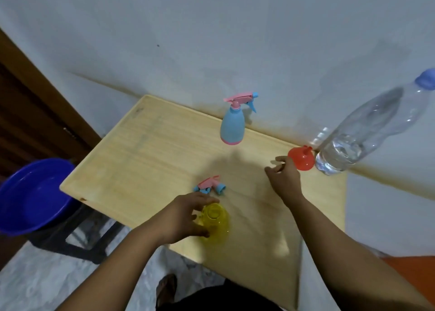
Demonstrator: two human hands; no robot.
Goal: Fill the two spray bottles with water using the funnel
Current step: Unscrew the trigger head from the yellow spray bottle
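Note:
A yellow spray bottle (216, 221) stands uncapped near the table's front edge, and my left hand (186, 216) grips its side. Its pink and blue spray head (209, 185) lies on the table just behind it. A blue spray bottle (232, 127) with its pink and blue head on stands at the back of the table. A red funnel (302, 158) lies spout-up at the right. My right hand (283, 179) is right beside the funnel's left rim with its fingers spread; whether they touch it I cannot tell. A large clear water bottle (367, 127) with a blue cap stands just right of the funnel.
The light wooden table (146, 160) stands against a white wall. A blue basin (33, 195) sits on a dark stand to the left of the table. A foot in a sandal (167, 287) shows below the table's front edge.

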